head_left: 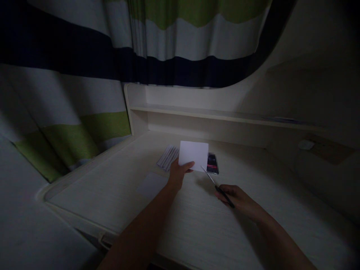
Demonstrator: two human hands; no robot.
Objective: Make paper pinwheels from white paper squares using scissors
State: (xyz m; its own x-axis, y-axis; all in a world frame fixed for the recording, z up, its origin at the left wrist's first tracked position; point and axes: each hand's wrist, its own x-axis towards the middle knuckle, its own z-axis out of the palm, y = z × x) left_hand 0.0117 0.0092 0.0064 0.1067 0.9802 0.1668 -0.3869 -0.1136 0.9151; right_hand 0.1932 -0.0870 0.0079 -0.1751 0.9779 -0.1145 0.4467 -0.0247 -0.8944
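Observation:
A white sheet of paper [193, 153] is pinched by my left hand [178, 172] at its lower left corner, thumb on top, held up above the desk. My right hand [232, 197] grips the black handles of a pair of scissors [212, 180]. Their metal blades point up and to the left, and the tip overlaps the paper's lower right part. Whether the blades have cut into it I cannot tell. Behind the sheet's right edge lies a dark phone-like object [213, 164], partly hidden and blurred.
On the pale desk [118, 202], a bundle of folded paper strips [168, 157] lies left of my left hand. Nearer me is another flat sheet [152, 185]. A low shelf [197, 111] runs along the back, under striped curtains [180, 67]. A drawer handle [104, 240] juts out at the front.

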